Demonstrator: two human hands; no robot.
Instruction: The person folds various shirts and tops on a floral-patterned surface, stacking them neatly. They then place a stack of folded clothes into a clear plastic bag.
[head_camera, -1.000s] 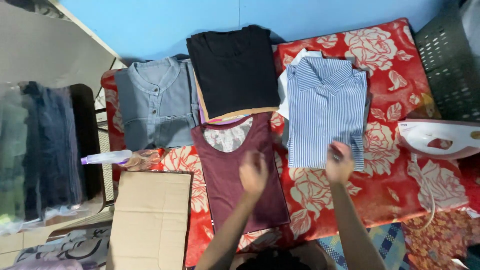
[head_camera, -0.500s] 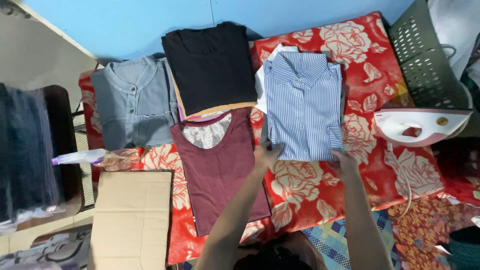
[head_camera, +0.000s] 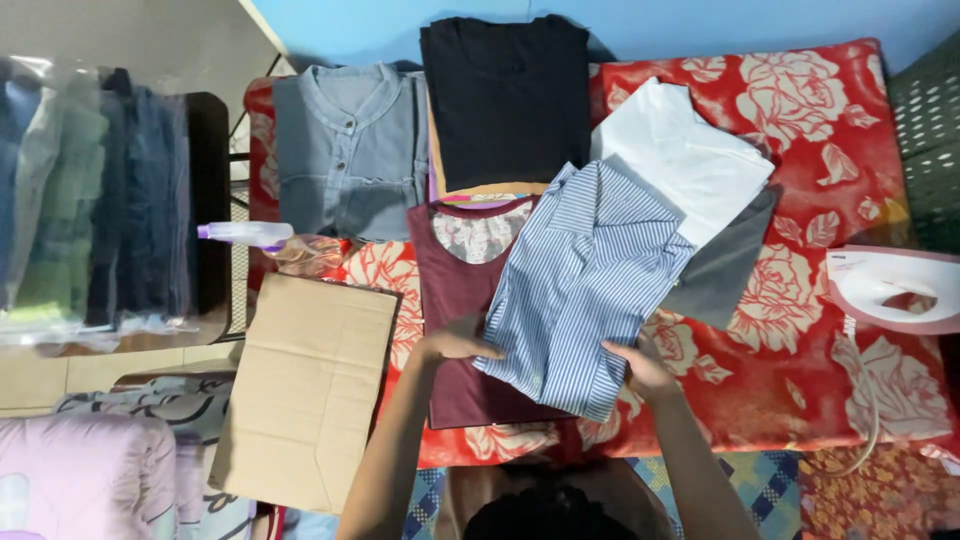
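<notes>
A folded blue-and-white striped shirt lies tilted across a maroon top on the red floral cloth. My left hand grips the striped shirt's lower left edge. My right hand grips its lower right corner. Where the shirt lay before, a white garment and a grey one now show. Further back lie a black top and a grey-blue buttoned shirt.
A flat cardboard sheet lies at the left front, with a spray bottle above it. A white and pink iron stands at the right, beside a dark green basket. Bagged clothes hang at the far left.
Both hands took hold of the striped shirt's lower edge and pulled it down and left onto the maroon top, uncovering the white and grey garments beneath it.
</notes>
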